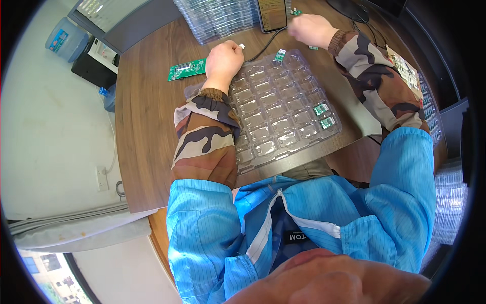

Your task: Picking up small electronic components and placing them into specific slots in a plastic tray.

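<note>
My left hand is closed, its fingers pinched around a small white piece that looks like a connector. Beside that hand a green circuit board with a digit display lies on the desk. At the far side, my right hand is closed, and what its fingers hold, if anything, is hidden. Small green circuit boards lie close to it. Between my arms lies a clear plastic tray with many pockets. Two small boards sit in its right-hand pockets, and another small board is at its far edge.
Behind the tray stand a stack of clear trays and an upright device with a lit screen. A black cable runs from there toward my left hand. More trays are stacked at the right. A water dispenser stands left of the desk.
</note>
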### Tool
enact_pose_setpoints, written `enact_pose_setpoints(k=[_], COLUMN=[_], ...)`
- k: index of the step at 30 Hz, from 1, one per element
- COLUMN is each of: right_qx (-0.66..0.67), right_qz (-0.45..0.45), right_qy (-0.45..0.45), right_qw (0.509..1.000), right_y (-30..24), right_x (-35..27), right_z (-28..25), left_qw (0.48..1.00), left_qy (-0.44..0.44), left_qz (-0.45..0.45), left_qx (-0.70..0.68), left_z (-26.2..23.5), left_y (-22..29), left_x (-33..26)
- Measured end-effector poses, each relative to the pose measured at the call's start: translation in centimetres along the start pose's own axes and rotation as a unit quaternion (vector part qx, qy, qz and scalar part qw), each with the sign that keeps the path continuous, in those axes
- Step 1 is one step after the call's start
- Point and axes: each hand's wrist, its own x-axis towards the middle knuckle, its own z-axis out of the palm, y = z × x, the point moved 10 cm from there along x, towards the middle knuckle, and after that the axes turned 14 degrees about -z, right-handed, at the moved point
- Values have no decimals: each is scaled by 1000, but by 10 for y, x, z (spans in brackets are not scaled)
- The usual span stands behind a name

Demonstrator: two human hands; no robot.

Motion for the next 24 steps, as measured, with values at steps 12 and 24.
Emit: enact_pose_setpoints(k=[12,24], right_qx=[102,584], right_qz=[-235,64], right_qy=[47,125], right_qw=[966,800], right_y=[-69,-24], right_x=[-1,68], right_z=[-10,41], left_qw=[1000,997], left_qy=[5,20], left_qz=[-1,-12], left_qx=[-8,-71], left_z=[0,-4], left_y=[2,-7], left_x=[-4,7])
